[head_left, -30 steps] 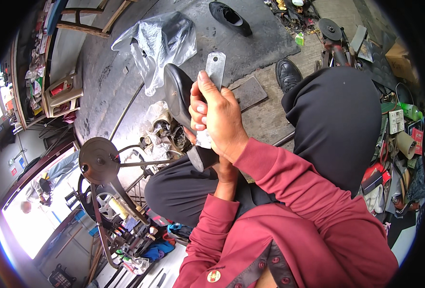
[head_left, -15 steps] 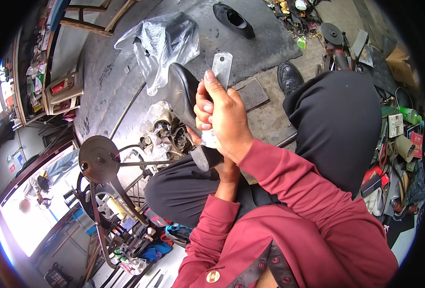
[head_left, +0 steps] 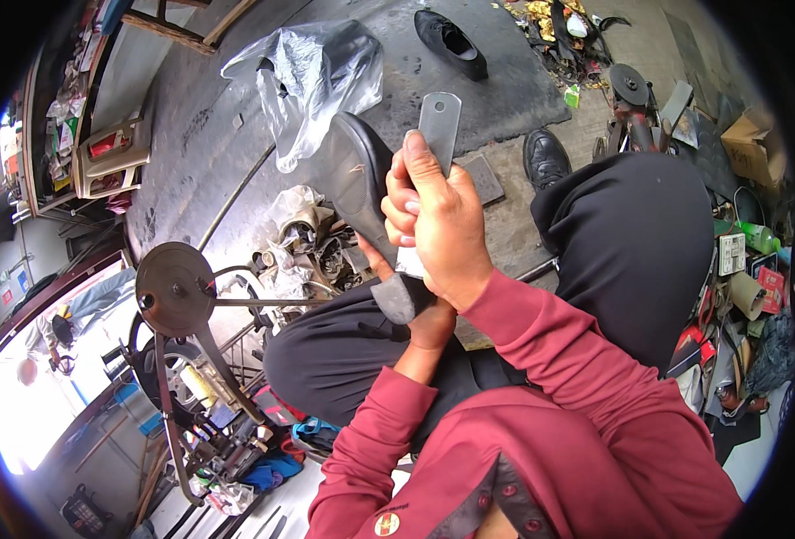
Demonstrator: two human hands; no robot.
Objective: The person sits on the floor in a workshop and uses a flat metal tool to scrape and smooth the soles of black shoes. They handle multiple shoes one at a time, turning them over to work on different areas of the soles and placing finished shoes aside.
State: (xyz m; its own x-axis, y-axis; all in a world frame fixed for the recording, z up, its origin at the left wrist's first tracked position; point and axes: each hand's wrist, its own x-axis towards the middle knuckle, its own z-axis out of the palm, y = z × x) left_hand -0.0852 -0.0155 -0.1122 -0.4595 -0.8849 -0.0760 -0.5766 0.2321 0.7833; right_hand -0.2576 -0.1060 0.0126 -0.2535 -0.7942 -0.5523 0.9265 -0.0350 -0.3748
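A black shoe is held sole up over my lap, its toe pointing away and its worn grey heel towards me. My left hand is closed round it from below near the heel, fingertips showing at the left edge. In my right hand is a flat metal cobbler's knife, gripped in a fist with the thumb along it. Its rounded end with a hole sticks up past the thumb. A bright, pale piece shows below the fist by the heel; whether it is the blade's lower end I cannot tell.
Ahead on a dark mat lie a clear plastic bag and another black shoe. A hand-cranked sewing machine with a round wheel stands at left. Scraps lie beyond my left knee; tools and clutter fill the right side.
Both hands, with the shoe and the knife, have shifted slightly right in the picture. The shoe's sole has turned a little more into view; both grips stay the same.
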